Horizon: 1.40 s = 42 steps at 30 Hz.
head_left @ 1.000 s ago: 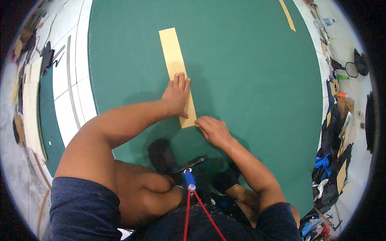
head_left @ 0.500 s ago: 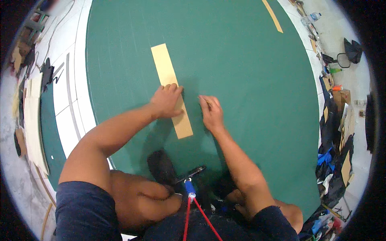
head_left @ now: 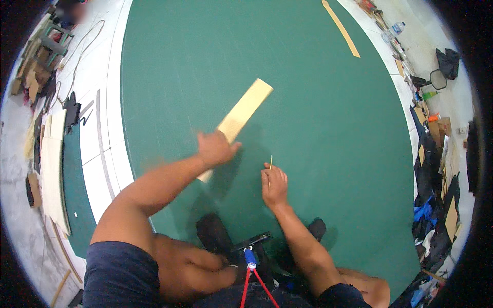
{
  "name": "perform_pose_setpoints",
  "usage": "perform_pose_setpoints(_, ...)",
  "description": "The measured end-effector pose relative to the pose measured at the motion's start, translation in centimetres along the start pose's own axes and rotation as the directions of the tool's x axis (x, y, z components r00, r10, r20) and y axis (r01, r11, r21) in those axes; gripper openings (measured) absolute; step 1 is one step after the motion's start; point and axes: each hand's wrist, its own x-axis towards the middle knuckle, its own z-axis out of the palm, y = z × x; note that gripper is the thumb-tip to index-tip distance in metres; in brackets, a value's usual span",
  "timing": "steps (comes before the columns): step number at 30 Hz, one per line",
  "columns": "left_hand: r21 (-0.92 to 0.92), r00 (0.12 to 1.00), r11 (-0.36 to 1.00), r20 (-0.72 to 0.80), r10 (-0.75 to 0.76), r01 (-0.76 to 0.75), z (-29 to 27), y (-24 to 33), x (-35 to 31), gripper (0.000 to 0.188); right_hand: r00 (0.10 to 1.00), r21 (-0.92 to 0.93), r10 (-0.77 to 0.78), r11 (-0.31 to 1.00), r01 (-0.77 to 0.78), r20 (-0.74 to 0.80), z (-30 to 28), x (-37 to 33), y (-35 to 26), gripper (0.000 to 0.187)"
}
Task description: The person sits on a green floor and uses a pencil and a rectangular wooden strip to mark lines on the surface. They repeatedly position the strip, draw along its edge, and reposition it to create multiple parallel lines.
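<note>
A pale yellow flat strip (head_left: 249, 102) lies slanted on the green sheet (head_left: 318, 123), its far end pointing to the right. My left hand (head_left: 215, 149) is closed over its lower part, thumb out to the right, slightly blurred. The strip's near end peeks out below the wrist. To the right, my right hand (head_left: 275, 187) pinches a thin yellowish stick (head_left: 271, 161) upright between thumb and fingers. The stick's kind is too small to tell, and it stands apart from the strip.
A narrow yellow strip (head_left: 341, 28) lies at the sheet's far right. Cream padded slabs (head_left: 52, 174) stand at the left beside white tiles. Along the right wall are dark cloth scraps (head_left: 423, 185), a clear bottle (head_left: 398, 28) and a cardboard box (head_left: 441, 127).
The yellow strip has swung clockwise under my left hand, its far end moving right. My right hand has come nearer to me, and the thin stick now shows in it.
</note>
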Motion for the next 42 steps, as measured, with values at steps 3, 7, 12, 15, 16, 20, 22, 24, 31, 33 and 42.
perform_pose_setpoints(3,-0.198,0.979,0.98,0.199,0.044,-0.004,0.1,4.5,-1.8,0.074,0.996,-0.107,-0.051,0.993,0.058,0.07,0.6,0.3,-0.3,0.023)
perform_pose_setpoints(7,-0.188,0.98,0.962,-0.023,0.196,-0.197,0.7,2.8,0.2,0.064,0.979,-0.209,-0.101,0.968,0.138,0.176,1.2,0.3,-0.8,0.021)
perform_pose_setpoints(12,0.077,0.91,0.941,-0.24,0.339,-0.33,-1.5,-3.0,5.3,0.083,0.957,-0.234,-0.125,0.954,0.189,0.261,0.8,0.2,0.1,0.02)
perform_pose_setpoints(15,0.036,0.915,0.941,-0.225,0.335,-0.336,-1.5,-4.9,7.1,0.093,0.959,-0.234,-0.134,0.953,0.195,0.251,0.2,0.9,0.6,0.018)
perform_pose_setpoints(16,0.018,0.914,0.941,-0.235,0.331,-0.337,-1.6,-5.0,7.4,0.093,0.963,-0.223,-0.116,0.96,0.171,0.242,0.1,1.4,0.8,0.017)
perform_pose_setpoints(20,-0.052,0.915,0.945,-0.27,0.299,-0.324,-2.3,-5.5,8.7,0.09,0.968,-0.193,-0.069,0.974,0.117,0.239,0.3,1.9,1.1,0.017)
perform_pose_setpoints(22,-0.074,0.925,0.949,-0.257,0.278,-0.306,-2.9,-5.4,9.0,0.09,0.971,-0.17,-0.032,0.983,0.074,0.235,0.5,1.7,1.4,0.02)
perform_pose_setpoints(24,-0.072,0.941,0.958,-0.22,0.258,-0.279,-3.6,-5.1,9.2,0.089,0.974,-0.174,-0.016,0.983,0.057,0.226,0.7,1.6,1.6,0.022)
perform_pose_setpoints(31,-0.023,0.944,0.971,-0.241,0.225,-0.237,-3.2,-5.5,9.6,0.101,0.982,-0.174,-0.072,0.979,0.103,0.177,1.0,1.5,1.6,0.018)
perform_pose_setpoints(33,-0.02,0.947,0.972,-0.231,0.222,-0.232,-3.2,-5.6,9.5,0.102,0.983,-0.171,-0.069,0.98,0.099,0.17,1.0,1.5,1.6,0.018)
perform_pose_setpoints(42,-0.021,0.962,0.978,-0.18,0.203,-0.21,-3.9,-5.1,9.4,0.105,0.986,-0.17,-0.066,0.981,0.092,0.153,1.1,1.4,1.7,0.019)
